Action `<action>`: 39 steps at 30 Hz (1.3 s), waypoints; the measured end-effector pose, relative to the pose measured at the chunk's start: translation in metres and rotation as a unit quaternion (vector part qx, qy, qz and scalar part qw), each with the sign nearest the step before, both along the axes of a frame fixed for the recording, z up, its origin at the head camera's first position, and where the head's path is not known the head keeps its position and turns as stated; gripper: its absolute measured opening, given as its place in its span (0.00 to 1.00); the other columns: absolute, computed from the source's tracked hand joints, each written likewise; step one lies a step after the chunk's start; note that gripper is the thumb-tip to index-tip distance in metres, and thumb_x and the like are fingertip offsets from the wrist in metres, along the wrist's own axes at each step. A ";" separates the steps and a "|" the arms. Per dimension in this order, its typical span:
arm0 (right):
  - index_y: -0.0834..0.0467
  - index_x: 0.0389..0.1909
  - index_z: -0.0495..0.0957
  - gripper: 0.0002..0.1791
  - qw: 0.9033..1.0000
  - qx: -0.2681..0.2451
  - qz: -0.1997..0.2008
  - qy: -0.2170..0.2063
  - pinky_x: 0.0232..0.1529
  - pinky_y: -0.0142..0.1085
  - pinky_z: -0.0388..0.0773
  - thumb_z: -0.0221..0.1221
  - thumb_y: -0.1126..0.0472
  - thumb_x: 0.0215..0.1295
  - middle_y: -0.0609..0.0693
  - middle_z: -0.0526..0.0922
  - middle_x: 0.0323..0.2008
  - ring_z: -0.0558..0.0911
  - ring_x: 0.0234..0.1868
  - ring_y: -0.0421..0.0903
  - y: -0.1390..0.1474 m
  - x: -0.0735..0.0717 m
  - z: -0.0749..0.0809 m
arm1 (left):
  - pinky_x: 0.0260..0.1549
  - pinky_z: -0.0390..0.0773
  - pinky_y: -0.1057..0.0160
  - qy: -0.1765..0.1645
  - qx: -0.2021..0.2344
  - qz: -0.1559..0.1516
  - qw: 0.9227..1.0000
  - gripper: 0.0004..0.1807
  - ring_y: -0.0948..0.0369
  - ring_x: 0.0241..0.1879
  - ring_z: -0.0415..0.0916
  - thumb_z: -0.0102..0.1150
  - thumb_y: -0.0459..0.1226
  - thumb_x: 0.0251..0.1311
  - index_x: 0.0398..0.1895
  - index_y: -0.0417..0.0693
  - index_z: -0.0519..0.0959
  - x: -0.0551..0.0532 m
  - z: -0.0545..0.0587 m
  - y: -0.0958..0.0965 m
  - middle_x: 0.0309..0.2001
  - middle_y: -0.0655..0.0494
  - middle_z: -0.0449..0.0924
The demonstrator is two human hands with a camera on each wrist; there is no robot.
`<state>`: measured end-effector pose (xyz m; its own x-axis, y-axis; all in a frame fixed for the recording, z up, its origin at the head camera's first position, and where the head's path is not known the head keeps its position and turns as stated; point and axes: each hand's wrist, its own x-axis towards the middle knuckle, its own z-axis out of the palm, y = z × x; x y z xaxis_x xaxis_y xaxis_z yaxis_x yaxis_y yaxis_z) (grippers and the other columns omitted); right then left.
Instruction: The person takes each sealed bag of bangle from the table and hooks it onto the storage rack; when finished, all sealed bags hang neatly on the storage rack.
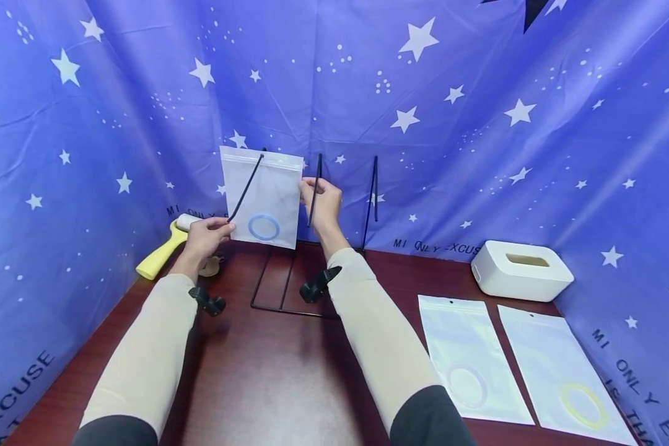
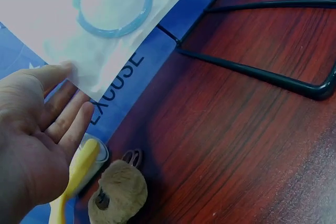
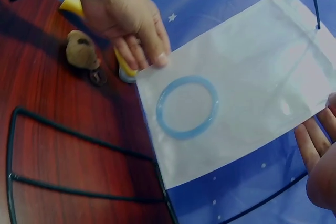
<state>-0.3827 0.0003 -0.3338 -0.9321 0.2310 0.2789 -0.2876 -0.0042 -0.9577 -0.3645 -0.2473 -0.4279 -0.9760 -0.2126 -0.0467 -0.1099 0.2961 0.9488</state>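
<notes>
sleeves, pouch — lower corner in left grip, edge in right grip

1. The head camera looked forward and down from above and behind both arms, the farthest back of the three, with the counter below and the starry curtain ahead.
2. The left wrist camera looked from close in, on the palm side, past the left grip to the lower part of the bag, its view tilted.
3. The right wrist camera, also close, faced the bag sideways, with the right grip at its edge.
4. Both wrist views shared the bag, left grip, yellow-handled roller and part of the rack.
</notes>
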 end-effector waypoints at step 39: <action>0.68 0.54 0.83 0.17 0.977 0.213 0.019 -0.004 0.50 0.19 0.79 0.66 0.61 0.70 0.40 0.91 0.45 0.86 0.46 0.26 0.288 0.138 -0.070 | 0.71 0.67 0.37 0.113 -0.268 -0.233 0.928 0.39 0.43 0.75 0.66 0.73 0.53 0.59 0.72 0.50 0.74 0.103 -0.070 0.025 0.73 0.44 0.73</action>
<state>-0.2447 0.2879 -0.4038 -0.9404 0.0605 0.3347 -0.2874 0.3846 -0.8772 -0.2620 -0.2218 -0.4976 -0.9396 0.3018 0.1612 0.3328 0.6970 0.6351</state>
